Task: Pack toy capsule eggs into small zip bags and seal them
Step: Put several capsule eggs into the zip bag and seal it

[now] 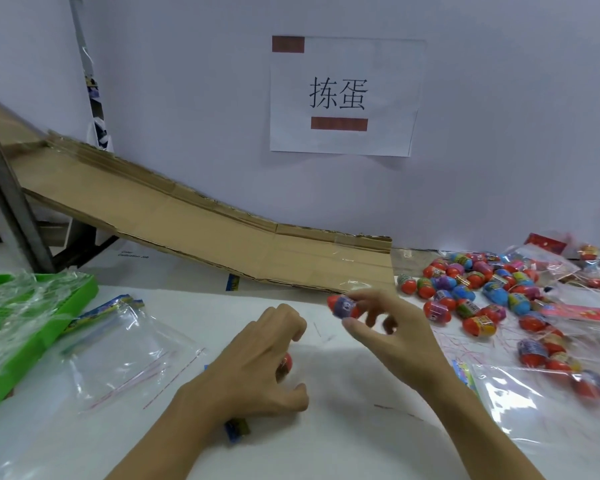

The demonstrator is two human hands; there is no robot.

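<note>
White table [343,445] below cardboard ramp [187,220]

head-worn view, facing forward-down, close over table [343,427]

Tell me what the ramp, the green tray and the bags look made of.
Ramp: corrugated cardboard, matte brown, with fold creases and ragged edges, and glossy clear tape near its low end. Green tray: likely moulded plastic, uniform bright green, clear film bunched over it. Bags: thin clear plastic film, glossy and wrinkled, with red zip lines.
</note>
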